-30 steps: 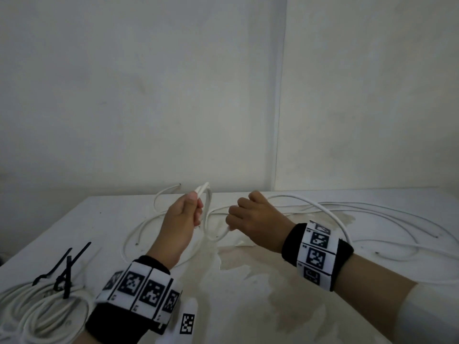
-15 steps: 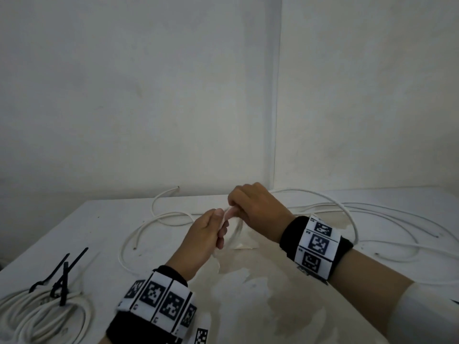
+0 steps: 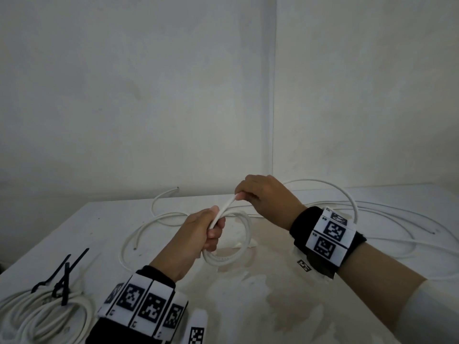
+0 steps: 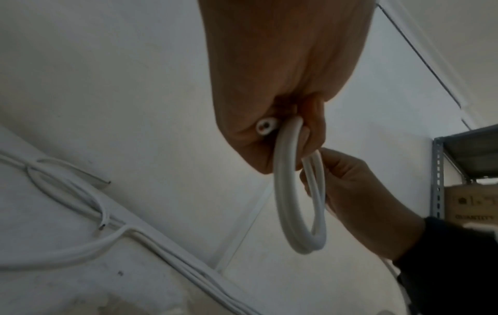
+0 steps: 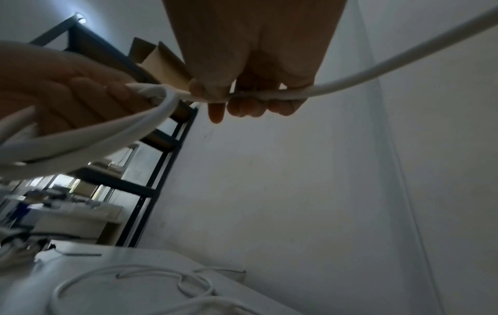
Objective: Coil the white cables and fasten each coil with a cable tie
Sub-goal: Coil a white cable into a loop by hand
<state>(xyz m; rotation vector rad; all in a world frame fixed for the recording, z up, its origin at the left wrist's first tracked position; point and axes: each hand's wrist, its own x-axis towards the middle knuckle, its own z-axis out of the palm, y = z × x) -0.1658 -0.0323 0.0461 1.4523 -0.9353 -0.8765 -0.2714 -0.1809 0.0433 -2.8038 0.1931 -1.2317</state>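
Note:
My left hand (image 3: 211,229) grips a small coil of white cable (image 3: 244,234) above the middle of the table; the loops hang below its fist (image 4: 285,202). Just right of it, my right hand (image 3: 250,194) pinches the same cable's running length (image 5: 337,87) and holds it taut up from the coil. The rest of this cable arcs over my right wrist (image 3: 347,194) and trails across the table's right side. At the near left lies a finished white coil (image 3: 37,316) bound with black cable ties (image 3: 64,276).
Loose white cables (image 3: 164,217) snake over the white table (image 3: 104,219) behind and left of my hands, more at the right (image 3: 397,214). A wall stands right behind the table. Metal shelving with cardboard boxes (image 5: 151,136) shows in the wrist views.
The hands came together, then parted a little. A loop was added to the coil in my left hand, and my right hand now holds the cable higher and further right.

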